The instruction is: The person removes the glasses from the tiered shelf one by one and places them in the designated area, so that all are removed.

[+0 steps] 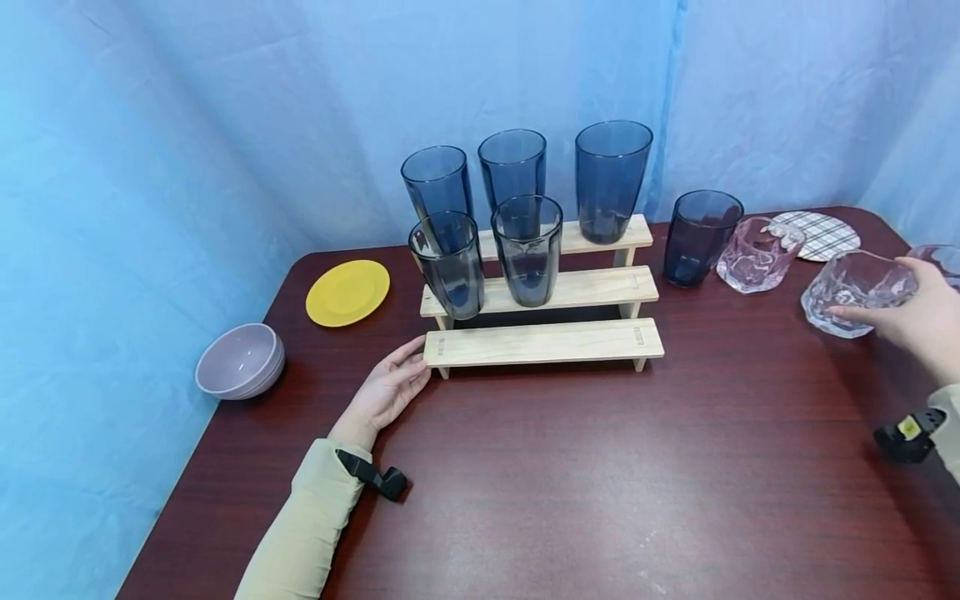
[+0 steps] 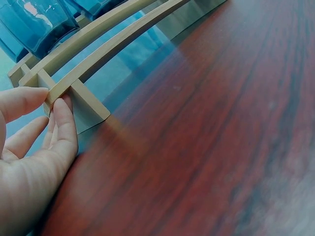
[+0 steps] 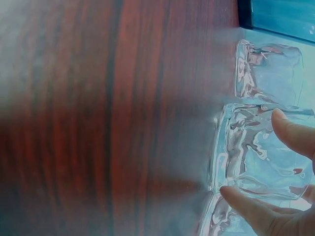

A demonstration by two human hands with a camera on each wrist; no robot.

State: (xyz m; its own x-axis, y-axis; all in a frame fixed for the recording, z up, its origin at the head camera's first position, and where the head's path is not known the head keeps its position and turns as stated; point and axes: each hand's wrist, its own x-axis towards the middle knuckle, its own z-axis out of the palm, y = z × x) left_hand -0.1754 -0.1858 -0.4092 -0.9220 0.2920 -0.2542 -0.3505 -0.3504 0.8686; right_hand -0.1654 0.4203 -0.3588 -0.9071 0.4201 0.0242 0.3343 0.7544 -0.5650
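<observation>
A: What are the fingers doing on the right?

B: The right hand point(image 1: 926, 321) has thumb and fingers point(image 3: 295, 135) curled round a clear faceted glass point(image 1: 857, 292) — thumb low on its near wall, the others over the far side. The glass sits near the right edge of the dark table point(image 1: 600, 483); whether its base touches the wood I cannot tell.

A: And the left?

B: The left hand point(image 1: 386, 392) lies flat with fingers straight and relaxed, tips point(image 2: 64, 110) touching the left end of the lowest step of a wooden three-tier stand point(image 1: 543, 342) — holding nothing.

A: What's around them?

B: A second clear glass point(image 1: 759, 254) stands just left of the held one, and part of a third point(image 1: 937, 258) shows behind the right hand. A dark blue tumbler point(image 1: 700, 236) stands on the table beside the stand. Two blue tumblers sit on the middle step, three on the top. Further out: a checked plate point(image 1: 821, 233) at the back right, a yellow plate point(image 1: 348, 292) and a lilac bowl point(image 1: 240, 361) to the left
</observation>
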